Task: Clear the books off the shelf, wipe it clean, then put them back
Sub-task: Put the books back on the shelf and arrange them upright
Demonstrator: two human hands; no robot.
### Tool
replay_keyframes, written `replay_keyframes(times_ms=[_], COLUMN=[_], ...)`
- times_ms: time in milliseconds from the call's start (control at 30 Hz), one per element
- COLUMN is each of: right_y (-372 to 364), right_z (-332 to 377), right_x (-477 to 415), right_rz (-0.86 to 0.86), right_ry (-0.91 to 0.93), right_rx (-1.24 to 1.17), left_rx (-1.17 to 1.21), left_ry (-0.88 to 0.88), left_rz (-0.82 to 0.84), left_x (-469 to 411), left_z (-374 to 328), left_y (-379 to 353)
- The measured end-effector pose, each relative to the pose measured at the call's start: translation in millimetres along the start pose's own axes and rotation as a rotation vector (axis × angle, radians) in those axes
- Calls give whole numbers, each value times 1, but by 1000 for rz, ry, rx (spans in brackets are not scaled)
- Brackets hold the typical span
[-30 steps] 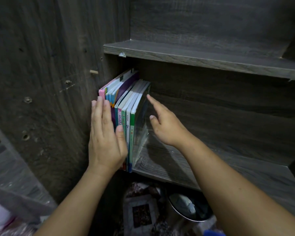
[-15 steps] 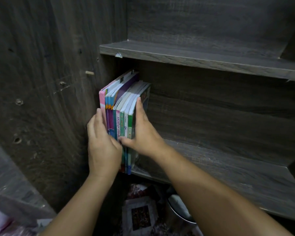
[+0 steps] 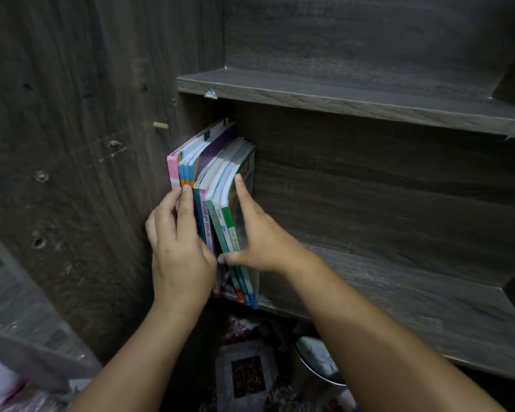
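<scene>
ok so the shelf (image 3: 399, 295) is bare along most of its length, and all the books (image 3: 217, 179) are bunched upright at its left end, jammed into the corner against the side panel (image 3: 72, 173). Their bottoms poke out a bit past the shelf's front edge and the right-hand ones lean left up top

my read: this is the bit where the whole bundle gets handled as one block. Could be lifting it out to clear the shelf, could be seating it on the way back in, and I honestly can't tell which from here. No cloth in sight either. If it's coming out, the next move needs an even squeeze from both sides and a straight pull toward the front edge, otherwise the thin middle ones will probably slide out the bottom

left hand (image 3: 179, 248) comes up from below, fingers tucked round the pink outer book on the panel side, thumb (image 3: 186, 197) laid up the spines. Right hand (image 3: 256, 242) is flat on the outer right cover, index finger (image 3: 240, 185) pointing up it, thumb hooked across the low spines. So both are clamping the stack between them
</scene>
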State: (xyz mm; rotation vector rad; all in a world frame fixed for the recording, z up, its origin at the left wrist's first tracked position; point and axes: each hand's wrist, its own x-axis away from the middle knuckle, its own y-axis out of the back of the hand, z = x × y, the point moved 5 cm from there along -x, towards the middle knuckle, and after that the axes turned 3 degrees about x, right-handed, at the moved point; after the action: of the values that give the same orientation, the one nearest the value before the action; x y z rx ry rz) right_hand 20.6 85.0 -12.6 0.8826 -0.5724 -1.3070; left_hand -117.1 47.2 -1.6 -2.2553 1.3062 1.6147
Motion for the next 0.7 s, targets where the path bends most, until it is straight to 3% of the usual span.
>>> replay_keyframes(times_ms=[133, 333, 567, 700], right_y=[12, 69, 121, 145], right_z=[-8, -21, -44, -67], right_x=[14, 69, 186, 286], right_rz=[38, -61, -111, -160], right_ry=[-59, -92, -234, -376], right_rx=[119, 515, 670, 737], left_rx=[-44, -43, 57, 209], left_ry=[-55, -144, -273, -412], left_rz=[14, 78, 273, 372], left_x=[-4, 10, 45, 84], left_z=[-7, -50, -128, -208], left_y=[1, 6, -8, -21])
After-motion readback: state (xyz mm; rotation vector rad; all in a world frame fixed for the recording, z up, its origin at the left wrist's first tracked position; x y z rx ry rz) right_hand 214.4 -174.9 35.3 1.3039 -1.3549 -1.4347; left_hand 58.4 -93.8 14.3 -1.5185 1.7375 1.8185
